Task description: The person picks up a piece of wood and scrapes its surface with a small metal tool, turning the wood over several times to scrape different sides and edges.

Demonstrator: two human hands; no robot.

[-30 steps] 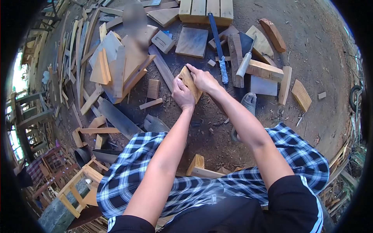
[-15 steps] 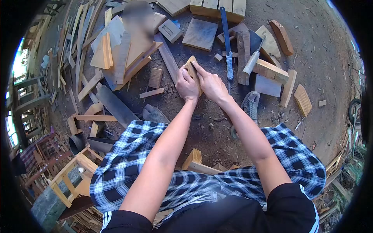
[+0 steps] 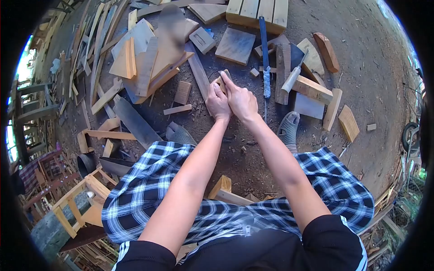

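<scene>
Small pale wooden block (image 3: 221, 82), flat and angular, clamped between left hand (image 3: 218, 103) and right hand (image 3: 242, 100), fingers of both curled tight around it. Rough-sawn offcuts (image 3: 235, 45) scattered on bare dirt (image 3: 370, 67) all round.

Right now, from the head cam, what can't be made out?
All head view:
- Wood block: mostly covered by the left hand and right hand, so its shape and underside are hidden.
- Board pile: a blurred patch covers its upper part.
- Slatted panel: cut off by the top edge.
- Wooden piece between the knees: partly hidden by the checked shorts.
</scene>
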